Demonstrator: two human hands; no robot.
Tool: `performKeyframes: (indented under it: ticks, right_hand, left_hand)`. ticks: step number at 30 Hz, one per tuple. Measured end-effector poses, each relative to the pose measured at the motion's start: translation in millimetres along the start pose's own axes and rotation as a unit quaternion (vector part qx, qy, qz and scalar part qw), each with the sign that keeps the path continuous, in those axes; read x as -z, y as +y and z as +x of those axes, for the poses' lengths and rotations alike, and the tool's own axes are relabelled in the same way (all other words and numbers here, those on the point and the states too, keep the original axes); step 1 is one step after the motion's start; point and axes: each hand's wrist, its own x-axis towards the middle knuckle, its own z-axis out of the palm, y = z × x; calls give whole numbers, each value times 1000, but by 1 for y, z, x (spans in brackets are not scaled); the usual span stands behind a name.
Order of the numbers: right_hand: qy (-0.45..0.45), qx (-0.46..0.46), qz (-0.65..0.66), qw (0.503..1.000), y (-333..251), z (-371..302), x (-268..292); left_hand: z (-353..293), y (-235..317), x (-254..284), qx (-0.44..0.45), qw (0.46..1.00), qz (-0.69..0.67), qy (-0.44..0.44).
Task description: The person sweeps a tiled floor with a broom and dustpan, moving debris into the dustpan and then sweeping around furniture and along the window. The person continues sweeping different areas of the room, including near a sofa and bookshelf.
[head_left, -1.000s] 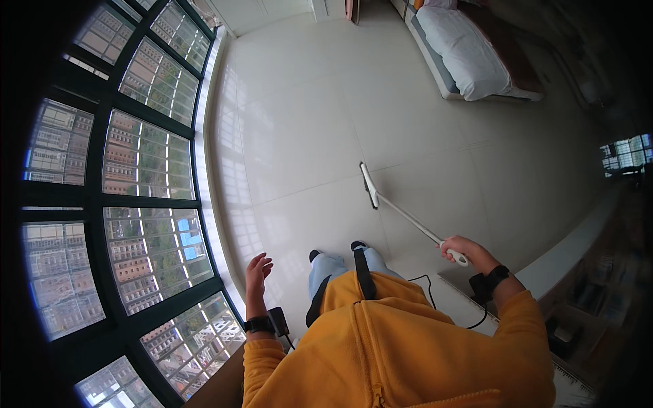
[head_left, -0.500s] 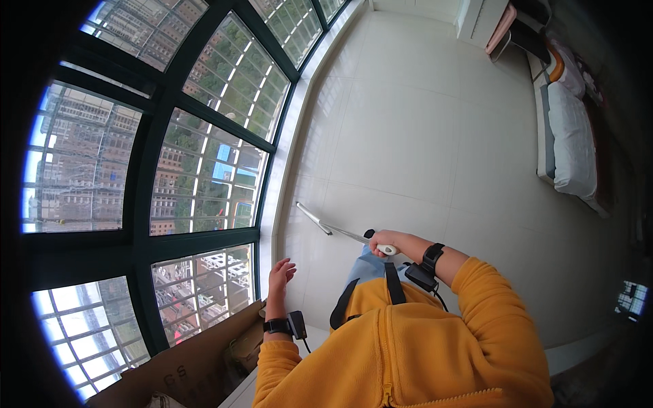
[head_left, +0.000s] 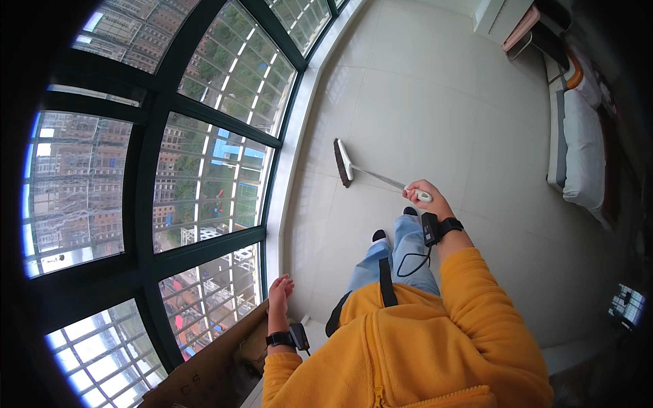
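A broom [head_left: 345, 163] with a white head and dark bristles reaches out ahead of me over the pale tiled floor. Its thin metal pole ends in a white grip, and my right hand [head_left: 424, 192] is wrapped around that grip. The bristles face the window side; whether they touch the floor I cannot tell. My left hand [head_left: 279, 294] hangs empty beside the window ledge, its fingers loosely bent and apart. Each wrist wears a black strap with a small device.
Tall dark-framed windows [head_left: 146, 170] with bars outside run along the left, above a white ledge [head_left: 289, 177]. A cardboard box [head_left: 204, 370] stands at the lower left. A bed or sofa with a white pillow [head_left: 583, 146] is at the right, and a chair [head_left: 534, 37] stands at the far right.
My right hand has moved forward and slightly right, swinging the broom head farther out and turning its bristles into view. My left hand has dropped slightly back.
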Motion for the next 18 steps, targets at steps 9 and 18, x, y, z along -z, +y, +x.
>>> performKeyframes:
  ticks: [9, 18]
  right_hand:
    - [285, -171, 479, 813, -77, -164, 194]
    - [391, -179, 155, 890, -129, -218, 219]
  left_hand:
    - [32, 86, -129, -42, 986, 129, -94]
    - [39, 135, -282, -79, 966, 148, -195]
